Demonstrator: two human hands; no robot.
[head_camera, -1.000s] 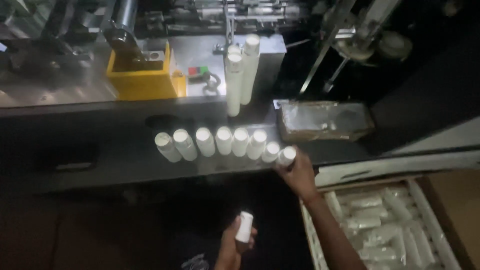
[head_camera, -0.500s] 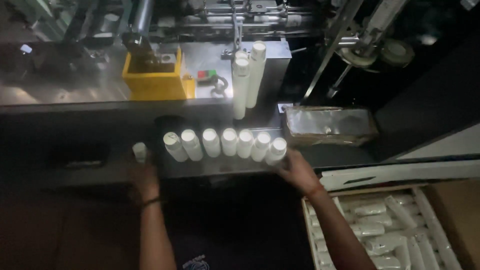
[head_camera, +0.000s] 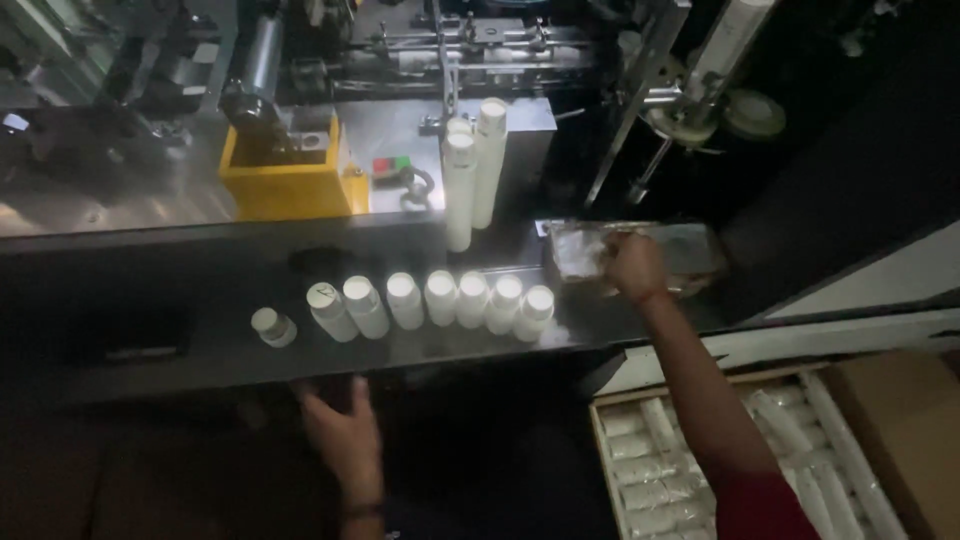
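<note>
White cup stacks (head_camera: 440, 298), seven in a row lying side by side along the front edge of the dark desk (head_camera: 180, 290), open ends toward the camera, most touching or just beside their neighbours. One more short stack (head_camera: 272, 326) apart at the left end of the row, near the front edge. Left hand (head_camera: 345, 432) below the front edge, fingers loosely open and empty, nearest to that lone stack but not touching it. Right hand (head_camera: 634, 266) up at the right end of the desk, resting on a clear plastic-wrapped bundle (head_camera: 640, 256); fingers curled onto the wrap, though whether gripping or only touching cannot be told in the dim light. Two tall upright stacks (head_camera: 472, 170) behind the row by the yellow machine block (head_camera: 292, 188). Open carton (head_camera: 740, 460) at lower right, below the desk, already partly filled with wrapped sleeves of cups. By the look of it, partway through: row laid out and unwrapped, some sleeves boxed.
</note>
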